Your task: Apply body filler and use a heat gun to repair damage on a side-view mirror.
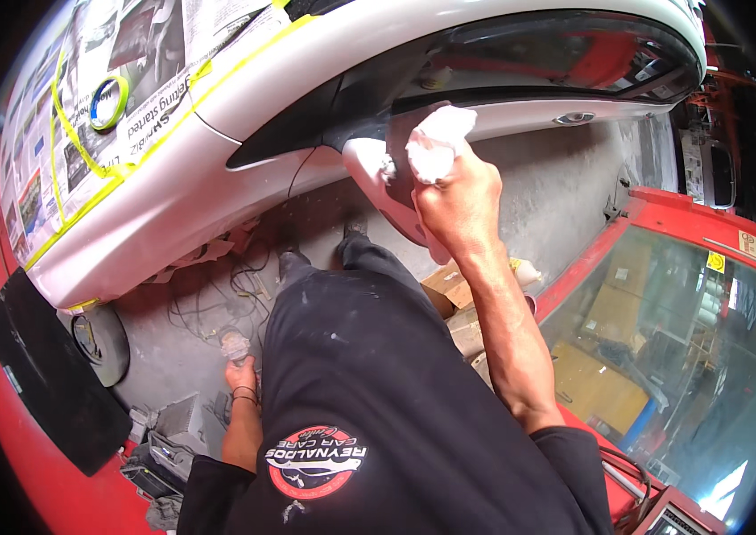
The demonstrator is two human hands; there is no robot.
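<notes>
My right hand [460, 203] is closed around a crumpled white cloth [436, 147], which bunches out above the fist. The cloth is beside the side mirror [367, 169] of a white car [164, 192], in front of the car's dark side window [520, 58]. Whether it touches the mirror I cannot tell. Down at my left side, my left hand [241, 376] is closed on a small pale, cloudy object [234, 344]. Its kind is not clear from here.
Newspaper [150, 53] edged with yellow tape covers the car's front; a tape roll [110, 102] lies on it. Cables [222, 299] trail over the grey floor. A red-framed glass pane [681, 330] and cardboard boxes [451, 285] stand right. A dark panel [52, 374] is at left.
</notes>
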